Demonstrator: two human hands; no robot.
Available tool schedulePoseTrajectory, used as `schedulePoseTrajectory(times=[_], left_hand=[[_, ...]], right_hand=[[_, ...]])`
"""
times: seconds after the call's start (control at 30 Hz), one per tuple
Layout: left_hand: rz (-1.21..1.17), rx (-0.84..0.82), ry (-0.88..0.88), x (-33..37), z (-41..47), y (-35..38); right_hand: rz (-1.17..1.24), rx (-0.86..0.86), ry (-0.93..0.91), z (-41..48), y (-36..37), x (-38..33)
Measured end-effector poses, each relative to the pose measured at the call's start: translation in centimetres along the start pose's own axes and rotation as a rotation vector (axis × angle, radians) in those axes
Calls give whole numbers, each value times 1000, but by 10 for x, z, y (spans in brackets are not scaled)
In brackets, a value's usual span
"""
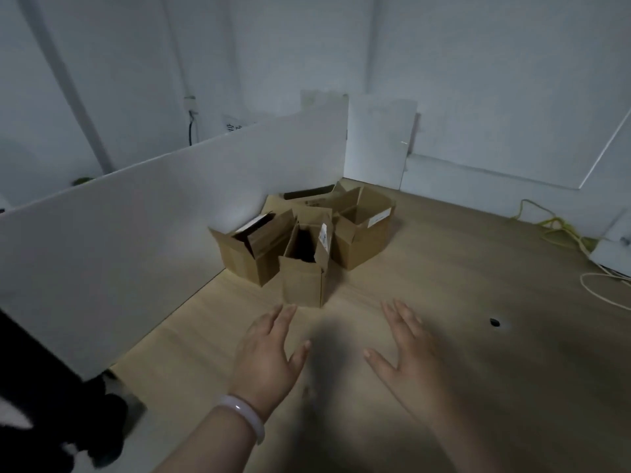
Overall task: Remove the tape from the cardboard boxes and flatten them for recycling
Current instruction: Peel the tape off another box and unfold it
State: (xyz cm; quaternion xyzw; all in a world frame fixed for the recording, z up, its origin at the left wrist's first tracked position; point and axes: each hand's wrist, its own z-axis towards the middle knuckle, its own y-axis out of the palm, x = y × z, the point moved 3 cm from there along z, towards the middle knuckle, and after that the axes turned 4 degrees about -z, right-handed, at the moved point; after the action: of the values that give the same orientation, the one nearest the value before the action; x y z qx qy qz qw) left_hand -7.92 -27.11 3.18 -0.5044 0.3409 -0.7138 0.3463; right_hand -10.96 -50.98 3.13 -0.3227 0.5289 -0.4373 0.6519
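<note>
Several brown cardboard boxes stand clustered on the wooden desk (444,302) near its far left corner. Nearest me is a small upright box (304,285) with open flaps and a white label. A wider box (247,254) sits to its left against the divider, and another open box (362,233) stands to its right. A flat piece of cardboard (314,192) lies behind them. My left hand (269,360) and my right hand (408,356) hover over the desk with fingers spread, holding nothing, just short of the small box. A pale bangle circles my left wrist.
A white divider panel (153,227) runs along the desk's left side, and white boards (375,141) stand at the back. Yellow and white cables (560,230) and a white device (611,250) lie at the right edge. A small dark hole (494,322) marks the desk.
</note>
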Motion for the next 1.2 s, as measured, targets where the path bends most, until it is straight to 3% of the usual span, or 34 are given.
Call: schedulePoseTrajectory(times=[0.2, 0.57, 0.83, 1.0, 1.2], left_hand=[[-46, -94, 10, -68, 92, 11], [-488, -231, -121, -103, 194, 50], [-722, -351, -188, -109, 221, 70], [-744, -367, -200, -113, 220, 83], [-799, -329, -195, -99, 195, 87]], right_hand=[[-53, 32, 76, 95, 35, -23], [63, -231, 221, 190, 103, -44], [346, -363, 446, 222, 145, -39], [578, -341, 487, 214, 153, -43], [632, -207, 476, 173, 135, -42]])
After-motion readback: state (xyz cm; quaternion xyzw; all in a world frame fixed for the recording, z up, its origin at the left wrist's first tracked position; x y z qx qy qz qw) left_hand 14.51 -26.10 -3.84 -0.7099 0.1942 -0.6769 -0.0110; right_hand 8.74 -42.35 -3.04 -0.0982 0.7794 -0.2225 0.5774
